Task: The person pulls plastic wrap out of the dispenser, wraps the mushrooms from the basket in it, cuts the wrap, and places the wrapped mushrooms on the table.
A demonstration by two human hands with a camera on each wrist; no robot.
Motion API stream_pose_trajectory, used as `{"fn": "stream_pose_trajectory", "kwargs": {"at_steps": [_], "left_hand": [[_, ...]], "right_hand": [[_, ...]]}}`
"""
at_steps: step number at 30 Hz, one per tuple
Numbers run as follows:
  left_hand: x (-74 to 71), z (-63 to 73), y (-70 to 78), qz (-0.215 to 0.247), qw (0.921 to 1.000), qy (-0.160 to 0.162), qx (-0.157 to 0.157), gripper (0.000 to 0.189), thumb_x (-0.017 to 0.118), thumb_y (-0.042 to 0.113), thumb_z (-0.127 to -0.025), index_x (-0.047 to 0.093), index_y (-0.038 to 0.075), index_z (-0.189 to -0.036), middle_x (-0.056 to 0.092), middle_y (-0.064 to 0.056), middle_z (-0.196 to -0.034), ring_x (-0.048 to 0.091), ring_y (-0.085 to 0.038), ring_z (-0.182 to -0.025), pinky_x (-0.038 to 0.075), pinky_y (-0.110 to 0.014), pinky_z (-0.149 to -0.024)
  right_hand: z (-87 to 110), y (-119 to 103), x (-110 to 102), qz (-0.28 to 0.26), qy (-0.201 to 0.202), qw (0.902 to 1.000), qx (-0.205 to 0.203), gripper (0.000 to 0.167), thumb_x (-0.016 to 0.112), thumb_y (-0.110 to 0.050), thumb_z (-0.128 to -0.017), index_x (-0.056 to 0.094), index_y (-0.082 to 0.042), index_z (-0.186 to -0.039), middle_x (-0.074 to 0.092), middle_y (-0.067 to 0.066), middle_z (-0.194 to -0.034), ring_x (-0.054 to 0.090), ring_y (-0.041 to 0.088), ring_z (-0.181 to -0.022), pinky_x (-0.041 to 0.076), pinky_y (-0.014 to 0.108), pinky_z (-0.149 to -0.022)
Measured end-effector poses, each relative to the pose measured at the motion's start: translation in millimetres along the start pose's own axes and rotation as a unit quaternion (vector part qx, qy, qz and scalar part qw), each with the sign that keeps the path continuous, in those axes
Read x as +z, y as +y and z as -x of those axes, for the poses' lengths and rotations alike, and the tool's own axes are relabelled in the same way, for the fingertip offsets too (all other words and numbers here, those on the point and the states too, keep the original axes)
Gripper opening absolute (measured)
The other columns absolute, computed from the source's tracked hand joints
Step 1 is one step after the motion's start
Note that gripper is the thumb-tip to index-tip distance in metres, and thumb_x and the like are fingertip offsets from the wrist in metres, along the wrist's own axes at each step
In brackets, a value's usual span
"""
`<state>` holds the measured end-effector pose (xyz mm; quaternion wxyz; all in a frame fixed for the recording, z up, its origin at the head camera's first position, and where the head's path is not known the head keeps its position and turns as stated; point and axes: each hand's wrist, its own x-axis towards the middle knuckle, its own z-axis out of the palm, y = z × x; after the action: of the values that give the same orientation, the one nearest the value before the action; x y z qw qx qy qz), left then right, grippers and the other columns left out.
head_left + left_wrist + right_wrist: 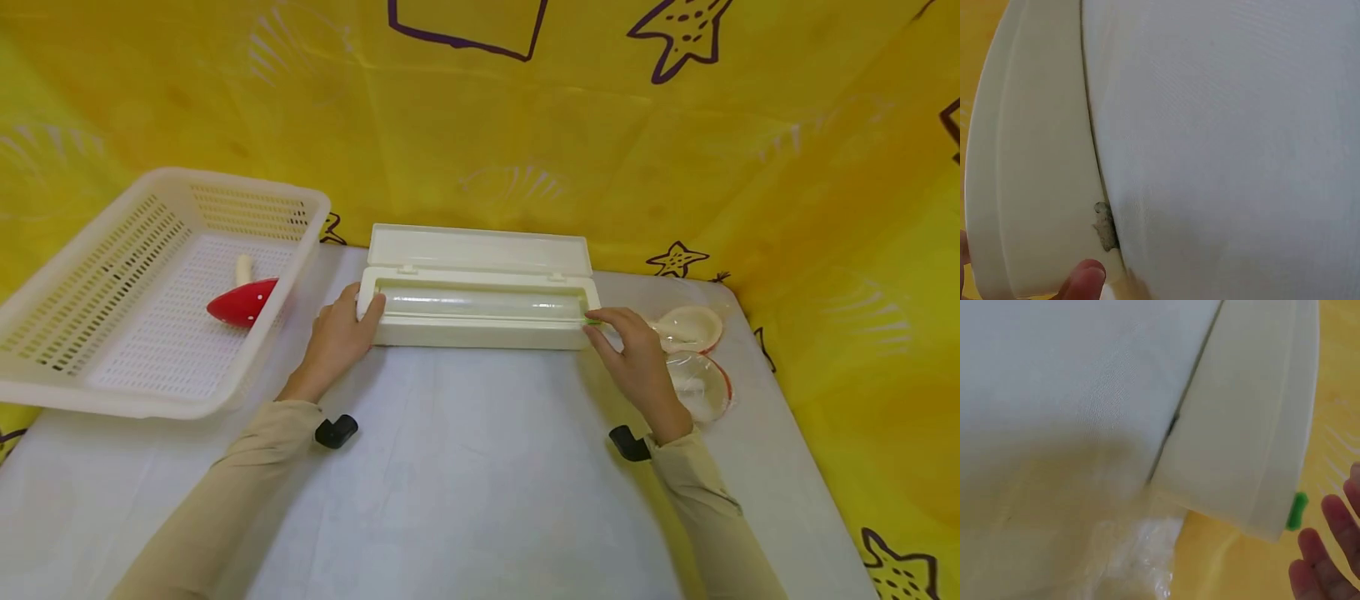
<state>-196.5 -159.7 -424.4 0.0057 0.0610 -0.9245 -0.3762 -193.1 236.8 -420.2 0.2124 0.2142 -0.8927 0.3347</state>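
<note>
A long cream cling film dispenser box stands at the back of the table, its lid tipped back. Inside lies a shiny roll of clear film. My left hand grips the box's left end, thumb over the near side and fingers round the end; the thumb shows by a dark worn patch in the left wrist view. Around the right end, my right hand holds its thumb and forefinger close to a small green slider. In the right wrist view its fingertips stand slightly apart from that slider.
To the left is a white slotted basket with a red dotted toy-like piece and a pale handle in it. Two plastic-wrapped bowls sit right of the box. Yellow patterned cloth hangs behind the table.
</note>
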Motion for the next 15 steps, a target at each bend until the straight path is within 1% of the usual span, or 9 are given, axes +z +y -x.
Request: {"fn": "stream_pose_trajectory", "kwargs": {"at_steps": [2,3,5,7,9,10,12,13,15], "left_hand": [[-1.4,2.2,1.5,-0.027,0.9994,0.019,0.015,0.061,0.041,0.047,-0.102,0.041,0.003,-0.145,0.061,-0.026,-0.126,0.061,-0.044,-0.108,0.048,-0.057,-0.088],[-2.2,3.4,2.8,-0.039,0.9986,0.029,0.022,0.061,0.043,0.045,-0.102,0.04,0.002,-0.145,0.057,-0.026,-0.133,0.057,-0.046,-0.113,0.045,-0.06,-0.092],[-3.3,4.3,5.7,-0.055,0.9963,0.05,0.043,0.059,0.047,0.041,-0.102,0.04,0.001,-0.145,0.053,-0.026,-0.136,0.054,-0.047,-0.118,0.043,-0.062,-0.096],[-3.8,3.8,10.1,-0.062,0.992,0.072,0.083,0.056,0.052,0.034,-0.1,0.042,-0.001,-0.143,0.05,-0.026,-0.137,0.051,-0.047,-0.121,0.042,-0.061,-0.099],[-3.6,2.1,15.2,-0.062,0.9845,0.087,0.139,0.051,0.057,0.026,-0.099,0.046,-0.002,-0.141,0.05,-0.026,-0.137,0.05,-0.046,-0.121,0.042,-0.06,-0.101],[-3.5,0.6,17.6,-0.061,0.9796,0.089,0.17,0.048,0.059,0.022,-0.098,0.05,-0.003,-0.138,0.052,-0.026,-0.136,0.05,-0.045,-0.122,0.042,-0.058,-0.102],[-3.6,-2.7,22.0,-0.058,0.9706,0.076,0.221,0.042,0.062,0.016,-0.097,0.056,-0.004,-0.133,0.056,-0.025,-0.133,0.052,-0.044,-0.12,0.041,-0.055,-0.104],[-3.8,-4.4,23.6,-0.059,0.9675,0.063,0.238,0.039,0.063,0.015,-0.096,0.058,-0.004,-0.131,0.059,-0.024,-0.131,0.054,-0.043,-0.119,0.041,-0.055,-0.104],[-5.0,-7.3,26.3,-0.07,0.9632,0.031,0.258,0.035,0.063,0.015,-0.096,0.062,-0.003,-0.126,0.063,-0.022,-0.127,0.057,-0.042,-0.118,0.042,-0.055,-0.103]], "right_hand": [[-4.3,-0.4,5.2,0.006,-0.015,0.9999,-0.003,0.025,0.073,-0.005,-0.088,0.07,0.0,-0.113,0.069,0.018,-0.111,0.061,0.035,-0.11,0.047,0.045,-0.098],[-6.3,-0.4,7.4,0.01,-0.025,0.9996,-0.006,0.026,0.073,-0.007,-0.089,0.07,0.0,-0.114,0.068,0.018,-0.113,0.06,0.035,-0.112,0.046,0.048,-0.1],[-10.4,-0.6,11.1,0.02,-0.046,0.9987,-0.011,0.027,0.071,-0.009,-0.091,0.069,0.0,-0.116,0.067,0.018,-0.116,0.057,0.036,-0.116,0.044,0.05,-0.102],[-15.1,-0.7,13.4,0.029,-0.066,0.9974,-0.013,0.029,0.07,-0.011,-0.092,0.068,0.0,-0.118,0.066,0.018,-0.12,0.056,0.037,-0.119,0.043,0.051,-0.105],[-20.3,-2.0,14.4,0.032,-0.083,0.996,-0.012,0.029,0.068,-0.013,-0.094,0.068,-0.001,-0.119,0.066,0.018,-0.121,0.056,0.038,-0.119,0.042,0.052,-0.106],[-22.9,-2.3,14.9,0.032,-0.091,0.9953,-0.009,0.029,0.067,-0.014,-0.094,0.068,-0.001,-0.12,0.066,0.018,-0.121,0.057,0.038,-0.119,0.042,0.052,-0.105],[-27.6,-2.2,16.2,0.027,-0.105,0.9941,-0.003,0.028,0.067,-0.015,-0.094,0.068,0.0,-0.119,0.066,0.018,-0.121,0.059,0.039,-0.116,0.043,0.053,-0.104],[-29.6,-2.0,17.2,0.024,-0.112,0.9934,-0.001,0.028,0.067,-0.014,-0.094,0.069,0.0,-0.118,0.067,0.018,-0.12,0.06,0.039,-0.115,0.044,0.052,-0.103],[-32.9,-1.5,19.4,0.016,-0.122,0.9923,-0.006,0.026,0.068,-0.012,-0.093,0.07,0.001,-0.115,0.07,0.018,-0.115,0.064,0.037,-0.109,0.048,0.051,-0.099]]}}
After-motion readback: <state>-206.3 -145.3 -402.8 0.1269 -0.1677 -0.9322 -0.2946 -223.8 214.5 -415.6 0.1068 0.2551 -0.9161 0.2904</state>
